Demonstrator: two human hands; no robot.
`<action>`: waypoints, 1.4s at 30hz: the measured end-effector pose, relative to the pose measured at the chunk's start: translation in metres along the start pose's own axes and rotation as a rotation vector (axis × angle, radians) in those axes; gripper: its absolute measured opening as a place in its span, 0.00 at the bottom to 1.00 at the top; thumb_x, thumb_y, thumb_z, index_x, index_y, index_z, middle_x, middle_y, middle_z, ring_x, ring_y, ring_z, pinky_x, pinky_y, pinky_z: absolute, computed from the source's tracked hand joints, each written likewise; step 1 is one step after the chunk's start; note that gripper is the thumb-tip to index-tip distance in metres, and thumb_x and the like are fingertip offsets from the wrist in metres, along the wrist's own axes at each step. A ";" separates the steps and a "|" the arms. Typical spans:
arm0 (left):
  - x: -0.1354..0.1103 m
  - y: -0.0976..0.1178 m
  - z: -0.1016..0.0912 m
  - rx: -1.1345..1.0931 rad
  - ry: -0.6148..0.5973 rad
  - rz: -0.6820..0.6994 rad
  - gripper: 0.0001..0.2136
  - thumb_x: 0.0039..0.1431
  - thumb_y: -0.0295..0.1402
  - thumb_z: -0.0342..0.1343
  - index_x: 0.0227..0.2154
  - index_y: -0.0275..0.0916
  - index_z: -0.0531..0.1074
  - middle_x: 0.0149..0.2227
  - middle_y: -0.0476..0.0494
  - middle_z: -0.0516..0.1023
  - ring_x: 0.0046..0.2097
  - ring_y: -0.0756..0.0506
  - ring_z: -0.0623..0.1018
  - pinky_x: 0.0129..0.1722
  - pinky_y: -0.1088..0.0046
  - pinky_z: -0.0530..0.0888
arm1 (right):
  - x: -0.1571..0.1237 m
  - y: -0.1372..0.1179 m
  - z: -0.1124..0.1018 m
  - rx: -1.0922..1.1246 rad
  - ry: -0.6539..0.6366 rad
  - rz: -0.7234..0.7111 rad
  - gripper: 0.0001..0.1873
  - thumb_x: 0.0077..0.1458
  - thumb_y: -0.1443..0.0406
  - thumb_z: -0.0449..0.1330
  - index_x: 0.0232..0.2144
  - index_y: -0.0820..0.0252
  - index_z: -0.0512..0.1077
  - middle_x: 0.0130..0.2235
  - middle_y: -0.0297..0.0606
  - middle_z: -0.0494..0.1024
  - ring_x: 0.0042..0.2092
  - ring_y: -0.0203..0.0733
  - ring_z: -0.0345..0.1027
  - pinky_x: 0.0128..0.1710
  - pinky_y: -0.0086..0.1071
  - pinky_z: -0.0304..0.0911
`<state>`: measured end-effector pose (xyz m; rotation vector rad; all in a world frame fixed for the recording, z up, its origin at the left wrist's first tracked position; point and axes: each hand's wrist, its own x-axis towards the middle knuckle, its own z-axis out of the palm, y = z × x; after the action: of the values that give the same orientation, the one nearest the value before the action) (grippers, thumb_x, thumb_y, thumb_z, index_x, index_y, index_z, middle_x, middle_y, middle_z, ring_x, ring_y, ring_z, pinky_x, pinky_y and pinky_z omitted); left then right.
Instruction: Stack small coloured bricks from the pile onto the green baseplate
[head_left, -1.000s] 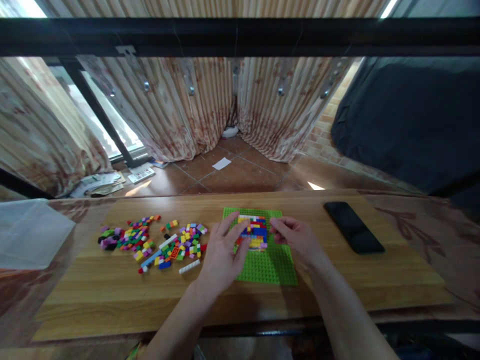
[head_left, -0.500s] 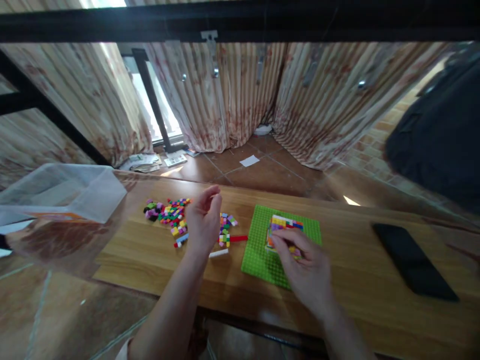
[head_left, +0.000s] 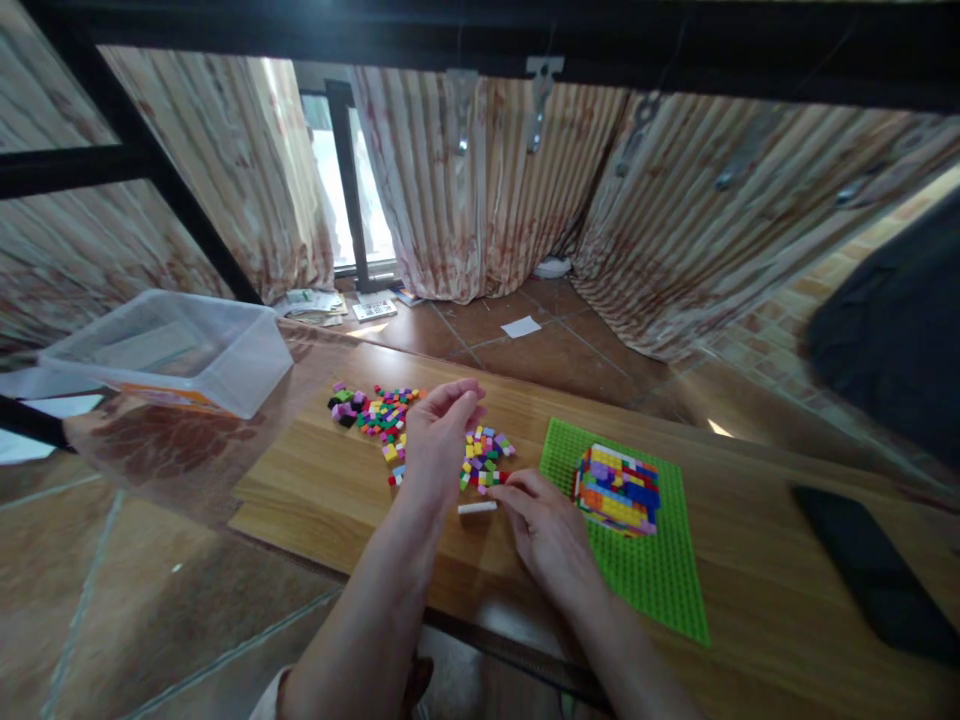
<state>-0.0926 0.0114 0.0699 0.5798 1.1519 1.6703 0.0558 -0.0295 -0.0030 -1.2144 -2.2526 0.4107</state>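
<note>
My left hand (head_left: pixel 442 435) hovers over the loose toy bricks (head_left: pixel 386 412), its thumb and fingers brought together; whatever may be between them is hidden. Down at the right edge of the pile, my right hand (head_left: pixel 547 535) has its fingertips pinched beside small bricks, and I cannot make out what they hold. A long white brick (head_left: pixel 478 508) lies just left of that hand. To its right, a block built of many coloured bricks (head_left: pixel 619 490) sits on a green baseplate (head_left: pixel 652 590), touched by neither hand.
A clear plastic bin (head_left: pixel 247 355) stands at the left end of the wooden table (head_left: pixel 315 500). At the right lies a flat black device (head_left: pixel 874 570). A dark metal bar (head_left: pixel 375 40) crosses overhead, with curtains (head_left: pixel 495 200) behind it.
My right hand has left the brick block and moved left to the loose bricks. My left hand remains above the pile, fingers still together. The view has turned slightly.
</note>
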 end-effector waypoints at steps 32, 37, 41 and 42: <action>-0.017 -0.013 0.008 0.309 -0.635 -0.290 0.08 0.46 0.32 0.65 0.30 0.35 0.80 0.26 0.45 0.80 0.27 0.51 0.74 0.30 0.77 0.71 | 0.000 -0.007 -0.047 0.265 0.465 0.195 0.12 0.59 0.67 0.57 0.45 0.52 0.72 0.40 0.37 0.78 0.40 0.39 0.73 0.42 0.35 0.70; -0.020 -0.014 0.013 0.221 -0.616 -0.364 0.10 0.45 0.32 0.67 0.32 0.35 0.80 0.28 0.45 0.80 0.29 0.52 0.76 0.32 0.77 0.72 | 0.000 0.000 -0.054 0.437 0.432 0.247 0.06 0.58 0.63 0.60 0.38 0.54 0.74 0.37 0.35 0.78 0.39 0.38 0.72 0.40 0.33 0.67; -0.024 -0.016 0.017 0.142 -0.623 -0.418 0.10 0.44 0.32 0.68 0.31 0.35 0.80 0.28 0.45 0.80 0.29 0.52 0.77 0.30 0.78 0.72 | 0.000 0.000 -0.061 0.489 0.411 0.244 0.04 0.58 0.63 0.59 0.34 0.54 0.75 0.35 0.34 0.77 0.38 0.38 0.71 0.40 0.33 0.66; -0.025 -0.017 0.017 0.127 -0.627 -0.432 0.10 0.43 0.32 0.69 0.31 0.35 0.80 0.28 0.45 0.80 0.28 0.52 0.77 0.29 0.78 0.72 | 0.000 -0.001 -0.062 0.502 0.405 0.250 0.04 0.58 0.63 0.60 0.33 0.55 0.75 0.34 0.34 0.77 0.38 0.38 0.70 0.39 0.33 0.66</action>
<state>-0.0615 -0.0028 0.0661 0.7977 0.8406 0.9495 0.0918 -0.0294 0.0473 -1.1784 -1.5401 0.7044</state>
